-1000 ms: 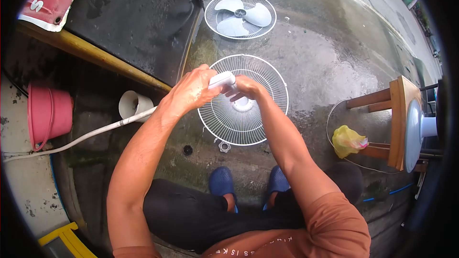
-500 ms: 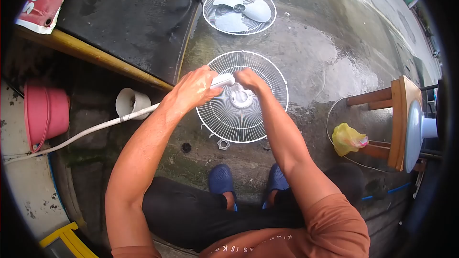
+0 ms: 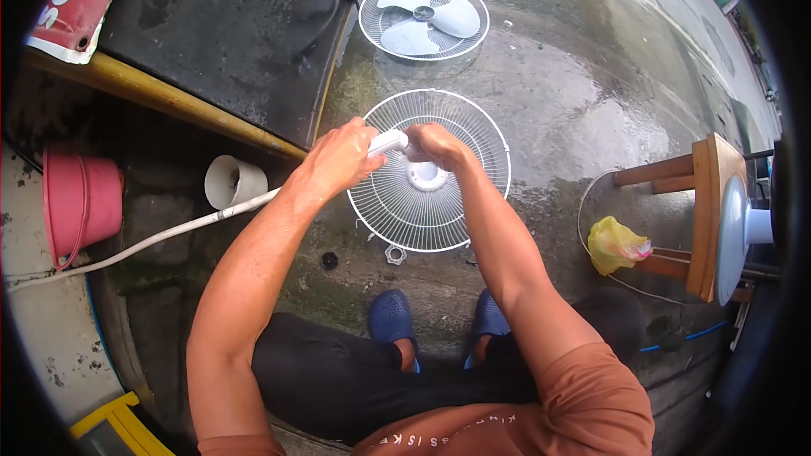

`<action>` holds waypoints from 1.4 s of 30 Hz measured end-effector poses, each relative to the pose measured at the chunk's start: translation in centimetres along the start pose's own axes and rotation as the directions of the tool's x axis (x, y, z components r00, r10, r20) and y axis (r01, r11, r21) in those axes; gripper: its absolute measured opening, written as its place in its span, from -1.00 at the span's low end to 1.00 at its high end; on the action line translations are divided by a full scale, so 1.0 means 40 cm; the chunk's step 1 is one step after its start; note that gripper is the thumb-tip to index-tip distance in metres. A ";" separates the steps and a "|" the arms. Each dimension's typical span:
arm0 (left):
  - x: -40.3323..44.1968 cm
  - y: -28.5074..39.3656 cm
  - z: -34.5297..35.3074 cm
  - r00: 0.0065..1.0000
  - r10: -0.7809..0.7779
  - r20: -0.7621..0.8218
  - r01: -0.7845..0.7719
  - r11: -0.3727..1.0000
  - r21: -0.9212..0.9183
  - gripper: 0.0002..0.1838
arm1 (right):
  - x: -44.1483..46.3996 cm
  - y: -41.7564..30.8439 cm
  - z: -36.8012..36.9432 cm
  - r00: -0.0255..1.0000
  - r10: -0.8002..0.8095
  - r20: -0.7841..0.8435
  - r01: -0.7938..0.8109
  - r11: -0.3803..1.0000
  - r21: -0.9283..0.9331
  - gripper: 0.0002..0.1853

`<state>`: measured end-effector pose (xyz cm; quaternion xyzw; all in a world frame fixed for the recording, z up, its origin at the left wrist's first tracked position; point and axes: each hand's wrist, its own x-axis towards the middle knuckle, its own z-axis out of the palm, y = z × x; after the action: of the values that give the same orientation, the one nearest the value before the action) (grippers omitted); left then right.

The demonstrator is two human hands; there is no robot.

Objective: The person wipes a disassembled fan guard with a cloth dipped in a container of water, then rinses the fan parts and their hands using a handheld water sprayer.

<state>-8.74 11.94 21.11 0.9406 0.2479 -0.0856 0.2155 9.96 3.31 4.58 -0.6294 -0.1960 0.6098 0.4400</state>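
Observation:
My left hand (image 3: 338, 156) is closed around a white spray handle (image 3: 388, 143), whose hose (image 3: 182, 227) runs off to the left. Right at the spray head is my right hand (image 3: 435, 143), its fingers curled and partly hidden; I cannot make out anything held in them. Beneath both hands a round white fan grille (image 3: 427, 224) lies on the wet ground, with a solid hub at its middle. A small white ring nut (image 3: 394, 255) and a black round piece (image 3: 329, 261) lie close to its near edge.
Farther ahead, a second grille (image 3: 369, 41) holds fan blades (image 3: 456, 17). A pink bucket (image 3: 89, 207) and a white pot (image 3: 228, 183) stand left, near a black panel (image 3: 220, 34). At right are a wooden stool (image 3: 703, 219) and a yellow plastic bag (image 3: 612, 245).
My right hand has turned and moved slightly down beside the spray head. The spray handle has shifted a little left in my left hand. The grille stays in place.

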 end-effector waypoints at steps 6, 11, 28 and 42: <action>0.010 -0.002 -0.007 0.963 -0.053 -0.265 0.045 0.998 -0.036 -0.75 | 0.025 0.012 -0.017 0.962 -0.114 -0.247 0.184 0.941 0.285 -0.61; 0.014 -0.027 0.006 0.928 -0.102 -0.359 0.140 0.987 0.081 -0.76 | 0.020 0.035 -0.082 0.876 -0.131 -0.464 0.294 0.908 0.299 -0.63; 0.013 0.004 0.024 0.868 -0.246 0.431 0.188 0.967 0.173 -0.61 | 0.031 0.079 -0.044 0.947 -0.140 -0.288 0.140 0.990 -0.019 -0.62; 0.036 -0.039 0.024 0.983 -0.073 -0.170 0.002 0.923 -0.384 -0.60 | 0.041 0.170 -0.094 0.928 0.069 -0.366 0.196 0.745 0.638 -0.64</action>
<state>-8.35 13.34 19.29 0.8793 0.2967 0.0463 0.3696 11.82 -0.24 -2.30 -0.5266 0.0976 0.4952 0.6841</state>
